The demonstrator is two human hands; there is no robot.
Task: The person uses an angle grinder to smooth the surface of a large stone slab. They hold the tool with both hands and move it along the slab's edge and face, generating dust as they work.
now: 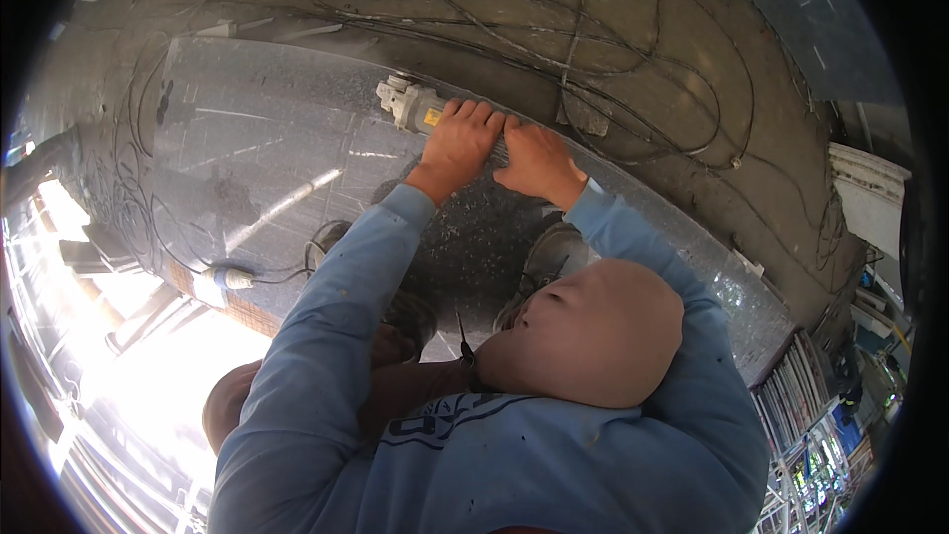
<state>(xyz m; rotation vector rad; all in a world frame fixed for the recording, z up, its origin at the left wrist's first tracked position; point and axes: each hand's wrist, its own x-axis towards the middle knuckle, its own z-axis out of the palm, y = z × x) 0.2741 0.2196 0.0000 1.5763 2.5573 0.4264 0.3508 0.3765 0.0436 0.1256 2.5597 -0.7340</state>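
Both hands are closed around a dusty angle grinder (410,107) with a pale head and a yellow patch on its body. My left hand (458,146) wraps the body just behind the head. Right beside it, my right hand (539,162) grips the rear end, most of which its fingers hide. The grinder is at the far edge of a large, dusty, shiny grey slab (267,99). Whether its disc touches the slab cannot be seen.
Black cables (633,49) lie in loops over the dirty floor beyond the slab. A pale plug or connector (234,278) on a cord rests at the slab's left side. My shoes are by the slab's near side. Stacked strips (796,386) stand at the right.
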